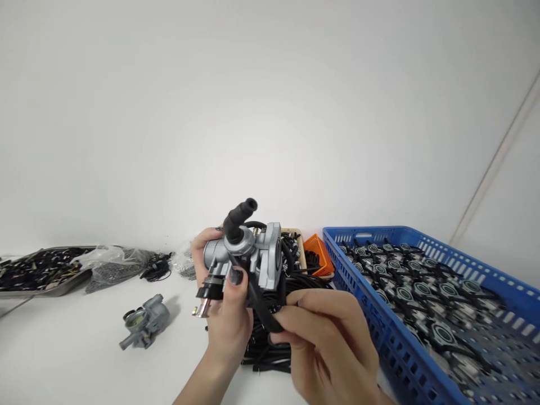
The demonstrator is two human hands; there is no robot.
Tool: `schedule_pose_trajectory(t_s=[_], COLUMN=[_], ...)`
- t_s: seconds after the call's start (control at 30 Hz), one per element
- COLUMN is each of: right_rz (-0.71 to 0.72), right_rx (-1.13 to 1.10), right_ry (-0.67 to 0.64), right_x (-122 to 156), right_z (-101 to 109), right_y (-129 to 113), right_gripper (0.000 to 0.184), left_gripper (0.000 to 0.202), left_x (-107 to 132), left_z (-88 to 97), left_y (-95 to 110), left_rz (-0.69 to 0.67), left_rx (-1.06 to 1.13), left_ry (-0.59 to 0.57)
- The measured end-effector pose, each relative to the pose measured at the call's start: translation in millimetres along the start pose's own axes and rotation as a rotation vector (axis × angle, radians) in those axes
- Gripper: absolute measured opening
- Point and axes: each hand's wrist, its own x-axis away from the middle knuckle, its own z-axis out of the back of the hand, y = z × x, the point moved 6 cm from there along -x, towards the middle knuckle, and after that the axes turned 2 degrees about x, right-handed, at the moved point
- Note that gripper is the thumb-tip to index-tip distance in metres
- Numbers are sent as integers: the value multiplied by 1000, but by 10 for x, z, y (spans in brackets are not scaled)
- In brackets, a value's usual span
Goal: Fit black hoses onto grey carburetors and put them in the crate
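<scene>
My left hand (230,315) is wrapped round a silver carburetor (265,256), held up above the white table. A black rubber boot (239,218) sticks up from its top, and a black knob with a brassy fitting (205,306) shows at its lower left. Between the thumb and fingers of my right hand (333,343) is a black rubber hose (262,306), which runs down from the carburetor. The hose's far end is hidden by my fingers. Another carburetor (145,322) lies on the table to the left.
A blue crate (358,298) with rows of carburetors stands at the right. Behind my hands are a pile of black hoses (270,357), an orange bin (323,253) and a cream tray (301,253). At the left lie a metal tray (63,287) of small parts and a plastic bag (120,267).
</scene>
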Motion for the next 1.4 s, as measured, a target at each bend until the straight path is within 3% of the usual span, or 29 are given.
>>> schedule_pose_trajectory(t_s=[0.2,0.4,0.57,0.67,0.77,0.93,1.1,1.4], right_rz=[-2,-47,-92,-202,-408,-713,-855,-968], right_rx=[-73,-225,-193,-207,-425,-984,-1021,-1021], right_ry=[5,51,113,51,-45,-287,-179,-163], right_x=[-29,-36,-19,1,41,131,167,224], right_z=[-12,-139,-127,-144,-219,-481,-529,-612], right_y=[82,246,343,430,551,591,745,921], right_gripper=[24,27,29,22,12,77,70,66], left_gripper=[50,42,44,44,46,46,45,41], left_x=[24,54,78,55,12,-3,12,-90], left_z=[37,57,27,-12,-36,-39,-86,-112], left_y=[64,38,-16,-42,-62,-118,-201,-300], left_rz=[-37,9,116,173,201,199,241,293], left_rx=[17,-27,-31,-13,6,-22,-89,-174], left_ry=[10,22,-3,-14,-21,-61,-134,-197])
